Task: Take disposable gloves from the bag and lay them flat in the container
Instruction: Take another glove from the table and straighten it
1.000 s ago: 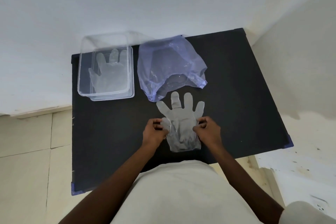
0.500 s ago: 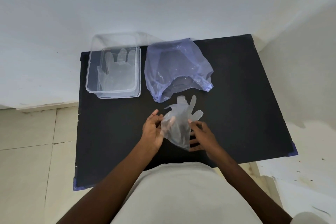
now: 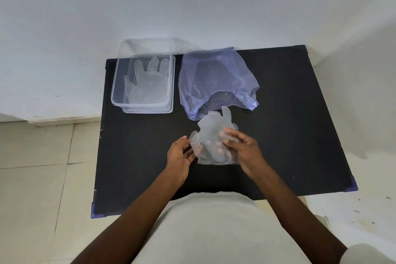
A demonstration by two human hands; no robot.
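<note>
I see both hands in a grip on a crumpled glove (image 3: pixel 211 135): left hand (image 3: pixel 181 156) and right hand (image 3: pixel 242 148), above the black bench (image 3: pixel 137 156). Farther, the bag (image 3: pixel 216 79); left of it, the container (image 3: pixel 143 83) with gloves (image 3: pixel 145 83) flat inside.

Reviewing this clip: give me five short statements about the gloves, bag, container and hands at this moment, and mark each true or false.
1. The container already holds at least one glove lying flat. True.
2. The bag stands to the left of the container. False: it lies to the container's right.
3. A crumpled glove is held between the left hand and right hand. True.
4. The held glove is over the container. False: it is over the black table, near the bag's mouth.
5. The container has a lid on it. False: its top is open.
</note>
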